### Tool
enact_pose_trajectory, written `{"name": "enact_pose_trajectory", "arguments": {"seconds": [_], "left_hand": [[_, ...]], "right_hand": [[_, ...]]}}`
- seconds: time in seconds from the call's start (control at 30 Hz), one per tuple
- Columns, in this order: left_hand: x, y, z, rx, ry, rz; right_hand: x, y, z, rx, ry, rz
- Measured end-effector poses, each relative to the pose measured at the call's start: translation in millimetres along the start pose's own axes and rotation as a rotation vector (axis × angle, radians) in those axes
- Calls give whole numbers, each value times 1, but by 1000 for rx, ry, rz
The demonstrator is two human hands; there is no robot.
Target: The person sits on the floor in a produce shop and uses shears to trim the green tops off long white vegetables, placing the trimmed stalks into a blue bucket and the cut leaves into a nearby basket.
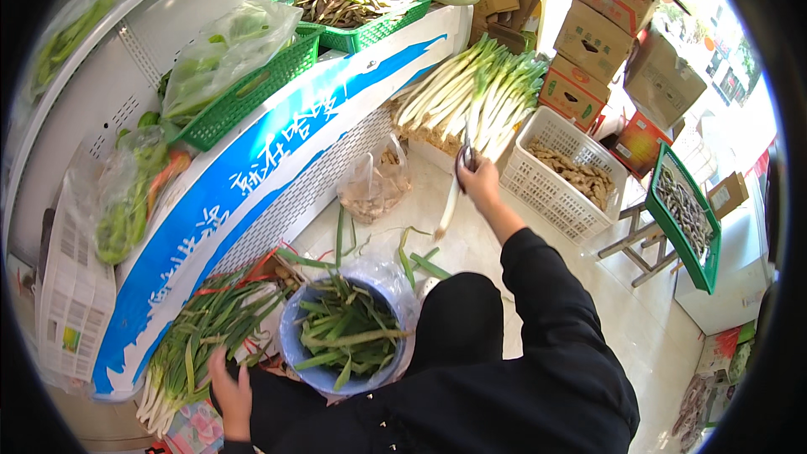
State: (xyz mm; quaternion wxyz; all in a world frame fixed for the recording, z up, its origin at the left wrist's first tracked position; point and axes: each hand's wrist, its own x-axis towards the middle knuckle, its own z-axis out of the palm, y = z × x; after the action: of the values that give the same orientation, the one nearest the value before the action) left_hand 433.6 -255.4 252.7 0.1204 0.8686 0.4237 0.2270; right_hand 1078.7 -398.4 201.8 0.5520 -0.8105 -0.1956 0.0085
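My right hand (483, 185) grips a pair of scissors (465, 162) with dark handles, blades pointing at a pile of trimmed leeks (466, 91). A single white leek stalk (450, 207) with its root end down shows beside that hand; I cannot tell whether the fingers hold it too. My left hand (232, 394) is slightly blurred, fingers apart and holding nothing. Close by it lies a bunch of untrimmed leeks or scallions (195, 347) with long green tops. Between my knees stands a blue bucket (287, 340) lined with clear plastic, holding cut green leaves (347, 328).
A clear bag (373, 192) and scattered leaves (429, 263) lie on the tiles. A white crate (555, 205) of ginger-like roots stands right, before stacked cartons (592, 41). A green tray (700, 265) rests on a stool (637, 246). Along the left runs a shelf (252, 170) bearing vegetables.
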Motion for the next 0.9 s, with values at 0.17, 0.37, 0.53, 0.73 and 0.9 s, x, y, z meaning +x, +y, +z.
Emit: {"name": "enact_pose_trajectory", "arguments": {"seconds": [0.17, 0.37, 0.53, 0.73, 0.9], "left_hand": [[-78, -13, -2, 254, 107, -21], [-67, -16, 5, 392, 45, -189], [-68, -33, 21, 382, 36, -216], [-77, -84, 21, 528, -68, -7], [-64, -80, 23, 508, -92, 64]], "right_hand": [[154, 20, 12, -110, 117, 86], [146, 78, 22, -248, 321, 185], [-3, 210, -1, -232, 286, 76], [-165, 314, -18, -587, -99, 389], [-200, 351, 36, -660, -429, 353]]}}
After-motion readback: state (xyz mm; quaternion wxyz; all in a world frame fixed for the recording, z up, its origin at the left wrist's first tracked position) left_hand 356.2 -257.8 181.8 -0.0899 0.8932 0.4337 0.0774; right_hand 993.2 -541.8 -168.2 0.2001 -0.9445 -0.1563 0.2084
